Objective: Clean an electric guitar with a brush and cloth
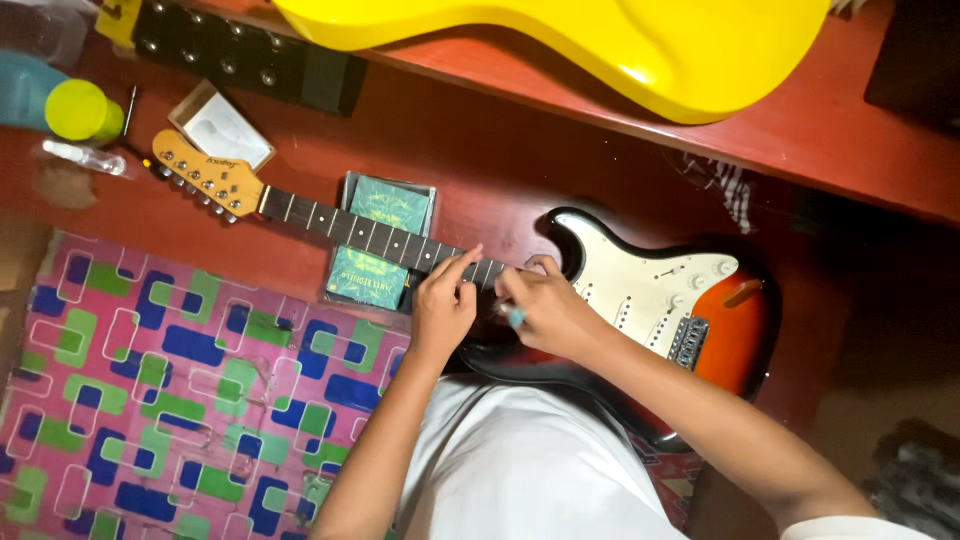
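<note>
A sunburst electric guitar (pixel 690 300) with a white pickguard lies flat on the red floor, its neck (pixel 360 232) running left to a pale headstock (pixel 205 178). My left hand (pixel 442 305) rests on the upper frets with its index finger stretched along the fingerboard. Close beside it, my right hand (pixel 540 308) is closed on a small light-blue item (pixel 516 317) at the neck's end; what that item is I cannot make out.
Two green boxes (pixel 368 277) prop up the neck. A patterned pink, blue and green mat (pixel 170 390) covers the floor at left. A yellow guitar body (pixel 600 45) lies on a red shelf above. Near the headstock sit a lime cap (pixel 82 110) and a small white box (pixel 222 128).
</note>
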